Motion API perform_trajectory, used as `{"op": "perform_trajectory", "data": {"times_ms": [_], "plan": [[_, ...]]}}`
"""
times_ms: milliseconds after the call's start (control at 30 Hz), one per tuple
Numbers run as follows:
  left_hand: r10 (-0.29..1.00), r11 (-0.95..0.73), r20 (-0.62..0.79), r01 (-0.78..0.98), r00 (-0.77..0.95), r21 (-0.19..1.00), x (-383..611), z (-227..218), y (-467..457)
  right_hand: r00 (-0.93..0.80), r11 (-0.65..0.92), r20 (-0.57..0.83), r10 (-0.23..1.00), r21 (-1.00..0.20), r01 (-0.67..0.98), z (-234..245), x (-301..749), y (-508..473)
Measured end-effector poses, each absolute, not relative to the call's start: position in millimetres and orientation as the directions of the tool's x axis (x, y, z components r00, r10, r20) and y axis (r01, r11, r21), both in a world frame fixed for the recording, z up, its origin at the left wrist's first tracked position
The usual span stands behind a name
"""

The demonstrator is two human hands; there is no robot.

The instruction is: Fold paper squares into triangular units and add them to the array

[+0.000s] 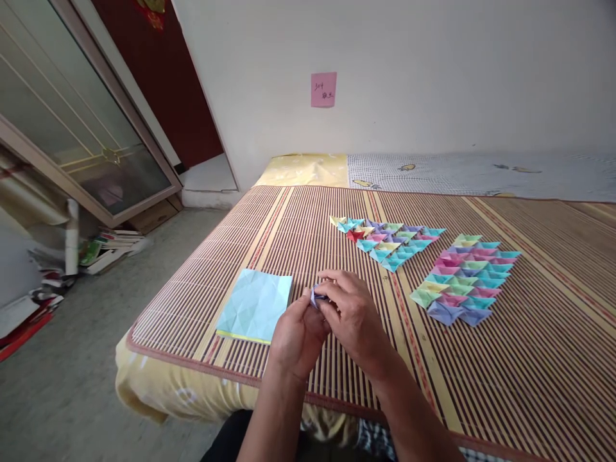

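A small piece of folded purple paper [315, 296] is pinched between my two hands, above the front part of the mat. My left hand [299, 333] holds it from the left with the thumb and fingers. From the right, the fingers of my right hand [350, 311] close on the same paper and cover much of it. Just left of my hands lies a stack of light blue paper sheets [255, 305], creased on top, with a yellow-green edge at the front.
Rows of colourful folded paper boats [385, 240] stand beyond my hands. Another group of paper boats [466, 279] is to the right. They rest on a striped bamboo mat [192, 289] over a bed. A pink note [323, 90] is on the wall.
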State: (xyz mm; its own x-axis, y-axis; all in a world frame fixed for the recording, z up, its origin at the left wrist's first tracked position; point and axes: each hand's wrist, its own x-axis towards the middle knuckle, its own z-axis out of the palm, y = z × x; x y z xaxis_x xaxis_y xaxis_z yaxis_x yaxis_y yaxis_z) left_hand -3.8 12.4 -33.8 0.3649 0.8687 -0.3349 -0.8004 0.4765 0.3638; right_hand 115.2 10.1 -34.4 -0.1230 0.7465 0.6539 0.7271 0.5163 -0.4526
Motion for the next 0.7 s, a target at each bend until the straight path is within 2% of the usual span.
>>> {"op": "perform_trajectory", "data": {"times_ms": [300,700], "plan": [[0.81,0.532,-0.391,-0.828,0.436,0.178,1,-19,9,-0.101,0.517,0.645,0.758,-0.498,0.696,-37,114,11],[0.813,0.549,-0.389,-0.791,0.433,0.269,-3,-21,12,-0.106,0.571,0.635,0.765,-0.592,0.569,-28,118,8]]}}
